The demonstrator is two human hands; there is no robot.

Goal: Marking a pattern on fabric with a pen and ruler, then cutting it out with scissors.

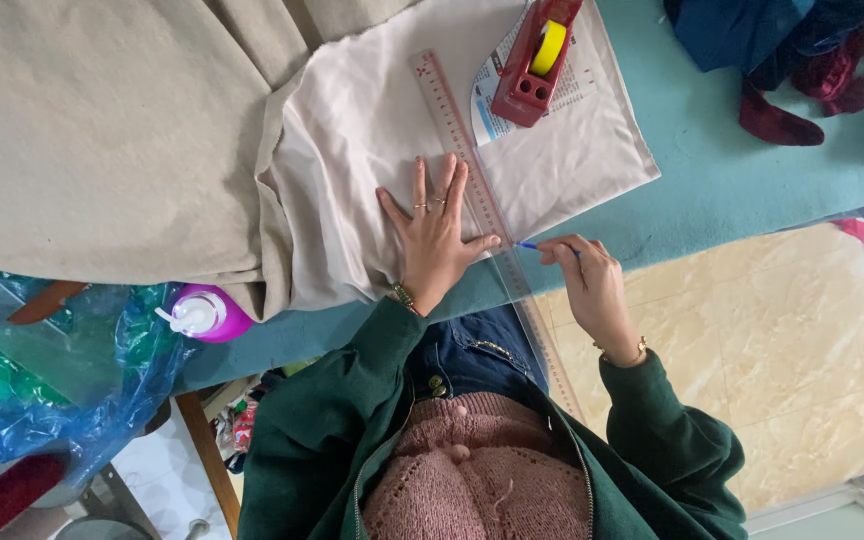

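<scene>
Left hand (435, 240) spread flat on ruler (477, 190); right hand (592, 285) pinching pen (542, 247) beside it.

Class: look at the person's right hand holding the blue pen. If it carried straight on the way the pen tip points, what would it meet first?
The right hand aims its thin blue pen at the long clear plastic ruler, likely met first.
</scene>
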